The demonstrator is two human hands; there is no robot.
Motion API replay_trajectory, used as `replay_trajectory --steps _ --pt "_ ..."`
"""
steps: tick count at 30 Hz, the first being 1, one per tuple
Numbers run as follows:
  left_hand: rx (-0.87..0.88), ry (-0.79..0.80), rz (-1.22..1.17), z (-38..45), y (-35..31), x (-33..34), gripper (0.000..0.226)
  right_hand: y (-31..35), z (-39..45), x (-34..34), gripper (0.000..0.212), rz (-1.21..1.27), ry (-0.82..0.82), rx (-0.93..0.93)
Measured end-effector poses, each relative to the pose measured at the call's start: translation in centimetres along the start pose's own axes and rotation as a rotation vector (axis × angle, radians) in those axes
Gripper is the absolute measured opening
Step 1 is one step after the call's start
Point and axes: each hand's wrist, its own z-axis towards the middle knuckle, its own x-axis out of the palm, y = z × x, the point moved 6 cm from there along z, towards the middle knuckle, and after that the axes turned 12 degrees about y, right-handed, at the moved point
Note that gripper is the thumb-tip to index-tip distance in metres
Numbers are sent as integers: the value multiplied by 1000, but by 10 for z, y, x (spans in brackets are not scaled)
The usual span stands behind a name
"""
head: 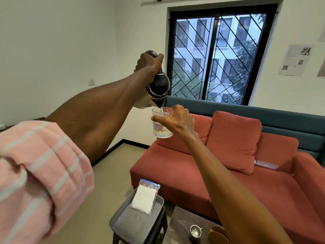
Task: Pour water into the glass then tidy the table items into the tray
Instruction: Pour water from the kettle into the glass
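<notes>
1. Pink striped sleeve (40, 173), rolled up on the left arm, sits nearest the camera and fills the lower left corner.
2. Red sofa (228, 173) with its cushions stands behind the work, under a barred window (219, 55); neither is part of the job.
3. Grey tray (121, 208) rests on a dark stool at the bottom of the view, and a clear bag of white material (145, 198) leans against its far rim.
4. Beside it, the table (181, 224) carries a small metal cup (195, 232) and a wooden item (219, 235) that is partly cut off.
5. Left hand (148, 62) is wrapped tight round the handle of the black kettle (157, 87), which is tipped spout-down.
6. Right hand (177, 120) grips the glass (161, 123) from the side, held in the air just under the spout; a thin stream falls in and a little water lies at the bottom.
7. Judged step: the pour is under way and the glass is far from full. Next comes levelling the kettle, setting both down, then moving the table items into the tray.
8. Papers on the right wall (295, 59) carry print too small to read; no brand shows on the kettle.
</notes>
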Motion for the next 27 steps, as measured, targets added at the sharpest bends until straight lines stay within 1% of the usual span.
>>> replay_trajectory --steps 2,5,9,16,22,25,27 --pt "-2 -1 7 0 1 0 46 1 -1 0 71 6 0 5" --pt "0 1 2 -2 2 -1 42 2 -2 1 71 12 11 9" --pt "2 1 2 -2 3 -1 48 1 -3 2 70 17 16 9" --pt "4 -3 11 0 5 1 49 1 -4 2 70 15 7 6" --pt "6 -5 3 0 4 1 44 1 -3 3 69 19 2 1" --pt "14 -10 -4 -1 3 1 31 2 -3 2 69 21 -7 3" --pt "11 -12 -10 -1 2 0 31 3 -3 3 68 22 -1 4"
